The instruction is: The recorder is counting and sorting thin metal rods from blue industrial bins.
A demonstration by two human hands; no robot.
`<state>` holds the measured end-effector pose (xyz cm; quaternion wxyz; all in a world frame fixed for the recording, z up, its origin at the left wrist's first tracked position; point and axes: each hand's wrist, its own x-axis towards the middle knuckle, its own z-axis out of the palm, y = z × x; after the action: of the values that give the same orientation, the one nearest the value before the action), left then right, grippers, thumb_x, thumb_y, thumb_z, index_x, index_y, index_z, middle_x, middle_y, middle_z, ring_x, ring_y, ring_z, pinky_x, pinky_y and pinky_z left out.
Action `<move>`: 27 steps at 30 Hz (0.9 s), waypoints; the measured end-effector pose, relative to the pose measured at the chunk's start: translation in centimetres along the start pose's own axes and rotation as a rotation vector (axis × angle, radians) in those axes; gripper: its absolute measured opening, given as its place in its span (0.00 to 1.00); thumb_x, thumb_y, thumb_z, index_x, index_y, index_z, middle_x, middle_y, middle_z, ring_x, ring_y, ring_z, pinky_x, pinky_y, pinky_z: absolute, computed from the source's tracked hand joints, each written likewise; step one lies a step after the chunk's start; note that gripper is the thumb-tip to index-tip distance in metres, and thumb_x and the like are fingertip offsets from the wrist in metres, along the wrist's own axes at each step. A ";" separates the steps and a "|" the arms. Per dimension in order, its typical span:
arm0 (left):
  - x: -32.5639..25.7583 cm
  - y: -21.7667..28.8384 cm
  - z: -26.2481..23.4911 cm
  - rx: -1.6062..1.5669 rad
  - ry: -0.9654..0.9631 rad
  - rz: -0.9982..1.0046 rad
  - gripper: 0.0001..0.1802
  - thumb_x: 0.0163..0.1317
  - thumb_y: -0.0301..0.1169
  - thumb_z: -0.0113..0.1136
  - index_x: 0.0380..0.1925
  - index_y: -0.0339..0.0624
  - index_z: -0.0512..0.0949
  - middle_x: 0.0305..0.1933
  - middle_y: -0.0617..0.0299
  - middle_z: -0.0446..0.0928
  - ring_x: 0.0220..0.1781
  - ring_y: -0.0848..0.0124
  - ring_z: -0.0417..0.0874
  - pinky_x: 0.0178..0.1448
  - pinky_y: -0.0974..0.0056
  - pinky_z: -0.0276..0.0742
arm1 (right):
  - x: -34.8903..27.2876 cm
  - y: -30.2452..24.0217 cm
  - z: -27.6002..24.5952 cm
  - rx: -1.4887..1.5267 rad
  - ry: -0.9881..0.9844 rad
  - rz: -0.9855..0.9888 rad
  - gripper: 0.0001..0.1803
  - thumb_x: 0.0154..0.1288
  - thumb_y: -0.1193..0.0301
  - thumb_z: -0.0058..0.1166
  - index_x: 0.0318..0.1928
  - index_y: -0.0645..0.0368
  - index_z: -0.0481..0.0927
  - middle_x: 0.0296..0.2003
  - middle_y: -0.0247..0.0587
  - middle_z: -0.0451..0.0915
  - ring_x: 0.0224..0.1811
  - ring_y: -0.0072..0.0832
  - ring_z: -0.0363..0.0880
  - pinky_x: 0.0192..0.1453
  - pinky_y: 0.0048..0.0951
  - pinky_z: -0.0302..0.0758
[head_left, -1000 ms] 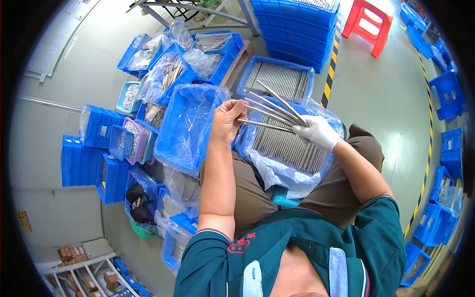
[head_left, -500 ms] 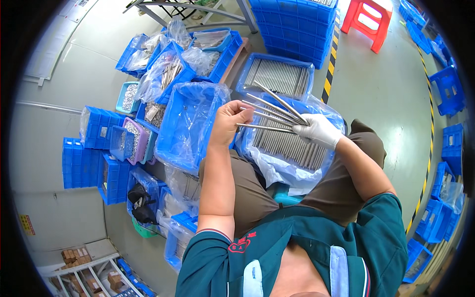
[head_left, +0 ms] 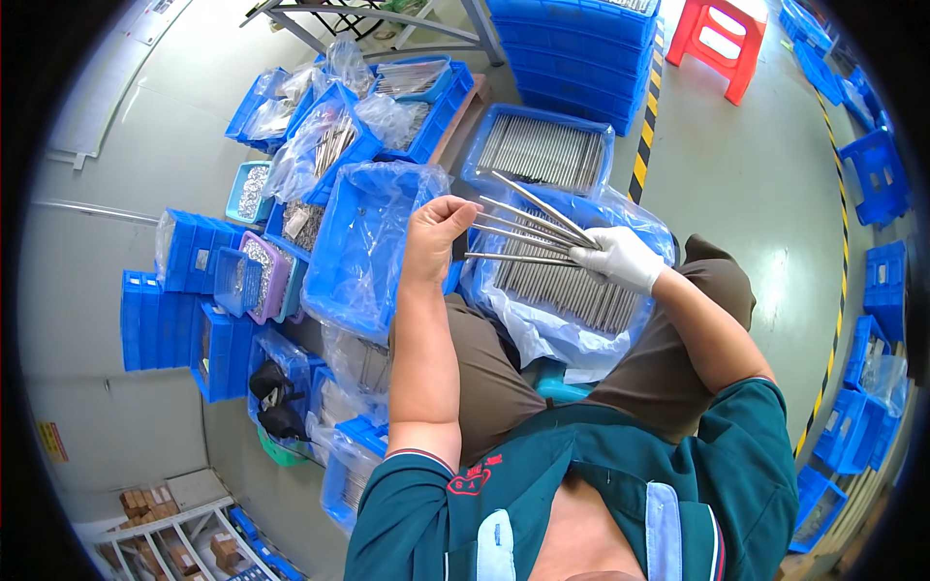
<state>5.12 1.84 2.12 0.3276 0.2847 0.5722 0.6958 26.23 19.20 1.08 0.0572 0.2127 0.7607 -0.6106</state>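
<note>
My right hand point(head_left: 620, 259), in a white glove, is closed round the near ends of several slim metal rods point(head_left: 542, 208), which fan out to the left. My bare left hand point(head_left: 441, 232) is closed with thumb and fingertips together, just beside the rods' free tips. Whether anything small sits in that pinch is hidden. Below both hands stands a blue bin point(head_left: 659, 232) lined with plastic film, holding rows of similar rods point(head_left: 567, 295).
Left of it is a blue bin point(head_left: 363, 252) lined with clear film. Beyond lies another bin of rods point(head_left: 542, 150), with stacked blue crates point(head_left: 572, 68) behind. Small-parts baskets point(head_left: 266, 276) stand at left. A red stool point(head_left: 717, 44) stands far right, past a striped floor line point(head_left: 644, 155).
My left hand has shifted slightly left, away from the rods' tips. The rod bundle in my right hand has dipped a little toward me.
</note>
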 end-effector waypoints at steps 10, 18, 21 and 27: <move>-0.1 -0.9 0.6 0.210 -0.054 0.029 0.04 0.53 0.25 0.65 0.27 0.40 0.79 0.27 0.72 0.74 0.30 0.83 0.70 0.36 0.77 0.64 | 0.3 0.2 0.6 -0.229 0.115 -0.131 0.15 0.63 0.61 0.52 0.34 0.61 0.79 0.17 0.38 0.73 0.19 0.25 0.72 0.28 0.29 0.69; 0.1 0.0 -0.3 0.089 0.109 -0.026 0.06 0.54 0.28 0.65 0.30 0.37 0.80 0.30 0.66 0.80 0.31 0.81 0.75 0.39 0.77 0.69 | 0.2 0.2 0.6 -0.140 0.037 -0.037 0.14 0.64 0.62 0.51 0.34 0.62 0.78 0.16 0.34 0.72 0.19 0.21 0.70 0.27 0.27 0.68; 0.0 -0.5 -0.4 0.033 0.033 -0.048 0.08 0.55 0.30 0.65 0.31 0.36 0.80 0.29 0.67 0.78 0.29 0.82 0.71 0.38 0.76 0.65 | 0.3 0.4 0.9 -0.155 0.032 -0.087 0.15 0.64 0.61 0.51 0.33 0.61 0.78 0.16 0.36 0.72 0.18 0.22 0.71 0.27 0.27 0.68; -0.2 -0.3 0.0 0.040 0.012 -0.052 0.05 0.54 0.26 0.65 0.30 0.37 0.80 0.30 0.65 0.79 0.31 0.80 0.75 0.39 0.76 0.69 | 0.2 0.4 0.8 -0.329 0.090 -0.181 0.15 0.62 0.60 0.52 0.34 0.61 0.79 0.20 0.45 0.75 0.22 0.35 0.75 0.31 0.32 0.71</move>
<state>5.26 1.77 1.80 0.3362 0.2719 0.5954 0.6771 26.08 18.59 0.48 0.0018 0.1585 0.8681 -0.4704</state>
